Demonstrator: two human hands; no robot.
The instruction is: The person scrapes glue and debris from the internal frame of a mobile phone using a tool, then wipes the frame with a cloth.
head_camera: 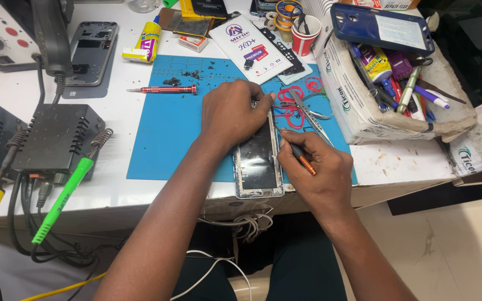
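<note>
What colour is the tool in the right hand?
Black with an orange end, held in the right hand; head view.

Bright, even overhead light fills the frame; the white worktop at upper left verges on glare; soft, short shadows sit under the hands; a pale sheen lies on the dark phone panel; focus is sharp throughout; edges bow slightly.

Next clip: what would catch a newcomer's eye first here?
First, the opened phone at the near edge of the blue mat, pinned by the left hand while the right hand works a small orange-and-black tool along its right side. Next, the bright green probe at left, and the cluttered box at right.
</note>
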